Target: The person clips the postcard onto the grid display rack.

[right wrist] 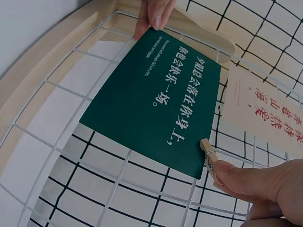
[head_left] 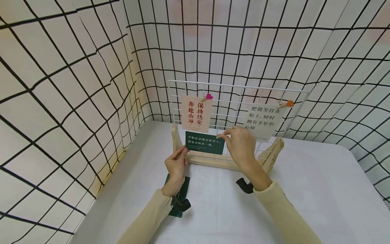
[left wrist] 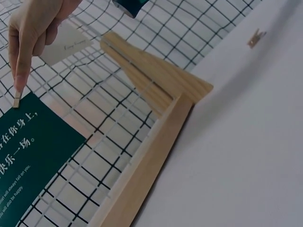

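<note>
Head view: right hand (head_left: 242,144) fingers pinch peg (right wrist: 208,155); left hand (head_left: 176,164) apparently pinches green card (head_left: 204,143).

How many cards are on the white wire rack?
3. A pink card clipped at upper left, a white card clipped at upper right, and a green card low in the middle, held by both hands.

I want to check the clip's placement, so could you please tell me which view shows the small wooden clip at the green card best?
The right wrist view: the wooden clip is large and sharp. The left wrist view shows only its tip; the head view hides it.
</note>
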`<state>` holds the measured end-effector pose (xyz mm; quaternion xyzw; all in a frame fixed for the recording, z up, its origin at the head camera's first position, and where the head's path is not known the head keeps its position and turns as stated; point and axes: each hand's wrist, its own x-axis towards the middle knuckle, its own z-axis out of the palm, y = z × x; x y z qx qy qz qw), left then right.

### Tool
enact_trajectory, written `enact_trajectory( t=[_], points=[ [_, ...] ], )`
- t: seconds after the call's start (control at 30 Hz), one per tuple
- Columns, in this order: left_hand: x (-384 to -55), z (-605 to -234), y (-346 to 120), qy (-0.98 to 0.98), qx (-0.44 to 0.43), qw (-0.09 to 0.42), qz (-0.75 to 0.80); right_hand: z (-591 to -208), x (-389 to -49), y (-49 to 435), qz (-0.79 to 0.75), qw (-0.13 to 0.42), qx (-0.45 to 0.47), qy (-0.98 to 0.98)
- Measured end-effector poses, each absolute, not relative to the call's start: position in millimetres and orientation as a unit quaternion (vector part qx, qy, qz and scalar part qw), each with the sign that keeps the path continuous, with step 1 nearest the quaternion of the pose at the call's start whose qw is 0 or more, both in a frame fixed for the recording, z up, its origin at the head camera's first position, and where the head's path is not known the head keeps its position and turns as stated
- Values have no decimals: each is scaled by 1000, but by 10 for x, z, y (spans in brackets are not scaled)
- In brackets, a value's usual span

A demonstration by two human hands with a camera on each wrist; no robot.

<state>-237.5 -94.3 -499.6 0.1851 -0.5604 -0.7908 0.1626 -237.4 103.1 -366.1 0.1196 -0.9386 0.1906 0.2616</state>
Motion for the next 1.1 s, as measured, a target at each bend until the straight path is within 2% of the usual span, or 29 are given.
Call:
enact_trajectory(
  t=[0.57, 0.83, 1.1],
  points=[
    [-2336, -5017, -961, -573, 163, 162, -787, -3659, -2334, 1109, 221, 265, 114, -932],
    [-2323, -5005, -976, -574, 168, 161, -785, -3714, -2423, 1118, 208, 215, 130, -946],
    [-2338, -5004, -961, -574, 167, 154, -787, -3676, -2452, 1163, 255, 198, 138, -936]
  ],
)
